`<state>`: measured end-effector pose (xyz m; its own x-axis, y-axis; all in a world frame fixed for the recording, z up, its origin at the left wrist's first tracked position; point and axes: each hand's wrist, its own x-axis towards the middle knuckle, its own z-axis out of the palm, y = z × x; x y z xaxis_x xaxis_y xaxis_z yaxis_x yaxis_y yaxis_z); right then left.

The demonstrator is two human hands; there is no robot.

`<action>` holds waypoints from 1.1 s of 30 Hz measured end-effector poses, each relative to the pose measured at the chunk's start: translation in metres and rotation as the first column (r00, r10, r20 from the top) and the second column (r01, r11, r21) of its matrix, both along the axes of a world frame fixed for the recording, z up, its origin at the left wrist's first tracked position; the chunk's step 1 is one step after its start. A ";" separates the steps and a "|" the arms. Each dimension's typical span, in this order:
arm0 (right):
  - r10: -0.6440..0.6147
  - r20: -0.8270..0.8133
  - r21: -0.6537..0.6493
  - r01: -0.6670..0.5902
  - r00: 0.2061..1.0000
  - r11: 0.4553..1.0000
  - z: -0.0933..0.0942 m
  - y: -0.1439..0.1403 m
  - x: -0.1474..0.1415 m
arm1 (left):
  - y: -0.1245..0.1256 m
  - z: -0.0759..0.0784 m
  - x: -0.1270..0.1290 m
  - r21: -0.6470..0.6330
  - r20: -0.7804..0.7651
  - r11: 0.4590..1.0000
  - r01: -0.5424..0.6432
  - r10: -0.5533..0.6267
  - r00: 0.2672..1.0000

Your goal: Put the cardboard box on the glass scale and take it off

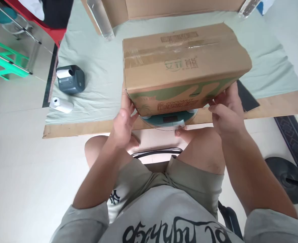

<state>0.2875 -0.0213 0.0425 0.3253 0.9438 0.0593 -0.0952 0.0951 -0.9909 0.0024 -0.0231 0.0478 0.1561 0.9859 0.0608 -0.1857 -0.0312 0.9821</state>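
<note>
A brown cardboard box (184,64) with tape along its top and green coconut print on its near side is held between my hands. My left hand (125,118) grips its lower left end, fingers partly hidden beneath. At the lower right, my right hand (227,108) is closed on the box's edge. Under the near side shows a teal scale (170,118) with a dark display, close to the table's front edge. Most of the scale is hidden by the box, so I cannot tell whether they touch. A dark flat object (247,98) lies behind my right hand.
A dark label printer (71,80) and a white paper roll (62,105) sit at the table's left. Clear bottle-like containers (100,18) stand before a cardboard piece (184,8) at the back. A green stool (7,55) is left of the table.
</note>
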 end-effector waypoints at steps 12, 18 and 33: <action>0.143 0.130 0.156 -0.162 0.981 0.974 -0.033 0.000 0.011 | 0.013 -0.038 -0.013 0.114 -0.093 0.974 0.195 -0.185 0.978; 0.127 0.152 0.164 -0.152 0.980 0.975 -0.049 0.000 0.013 | 0.013 -0.040 -0.011 0.147 -0.113 0.985 0.093 -0.077 0.991; -0.513 0.181 0.053 0.513 0.839 0.857 -0.101 -0.006 0.032 | 0.027 -0.089 -0.041 0.061 -0.251 0.920 -0.387 0.390 0.886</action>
<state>0.3191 -0.0273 -0.0588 0.7459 0.6447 0.1674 0.1496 0.0827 -0.9853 -0.0386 0.0041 -0.0417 -0.2280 0.9704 0.0795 0.0977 -0.0584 0.9935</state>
